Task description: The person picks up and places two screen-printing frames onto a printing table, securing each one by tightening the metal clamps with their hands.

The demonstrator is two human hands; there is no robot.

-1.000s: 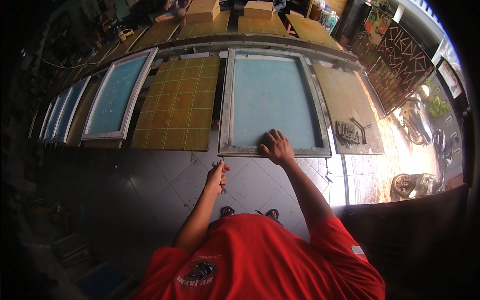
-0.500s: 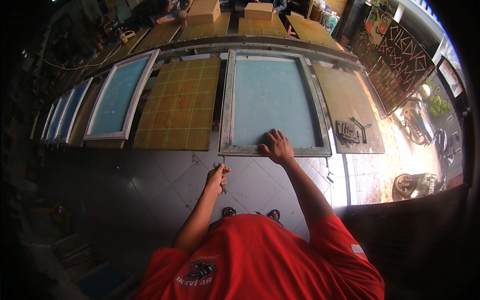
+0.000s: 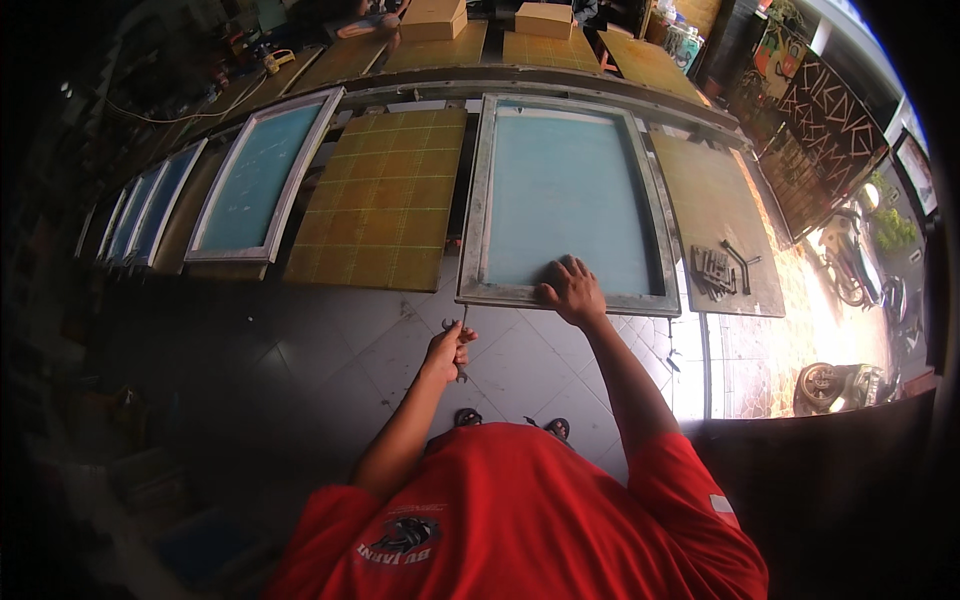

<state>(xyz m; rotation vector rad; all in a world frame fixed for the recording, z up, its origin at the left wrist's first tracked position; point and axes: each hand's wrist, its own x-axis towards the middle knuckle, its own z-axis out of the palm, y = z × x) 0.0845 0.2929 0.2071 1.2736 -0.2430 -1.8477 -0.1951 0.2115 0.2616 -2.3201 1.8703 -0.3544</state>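
A silkscreen frame (image 3: 647,190) with pale blue mesh (image 3: 565,190) lies directly ahead of me. My right hand (image 3: 576,292) rests palm down, fingers stretched, across its near rim and onto the mesh. Just below the frame's near left corner, my left hand (image 3: 449,350) is closed around a double-ended spanner (image 3: 461,376); its jaws show above and below the fist. A thin metal rod or bolt (image 3: 466,314) hangs down from that corner beside my fingers. Whether the spanner touches it, I cannot tell.
A yellow-brown gridded board (image 3: 380,200) lies left of the frame, with another silkscreen (image 3: 265,175) beyond it. Several wrenches (image 3: 718,272) lie on the board (image 3: 715,210) at right. Cardboard boxes (image 3: 433,20) stand at the back. A motorcycle (image 3: 840,388) is at far right.
The view has turned slightly left, so the scene sits farther right in the picture. Both hands keep their places: the left on the spanner, the right on the frame.
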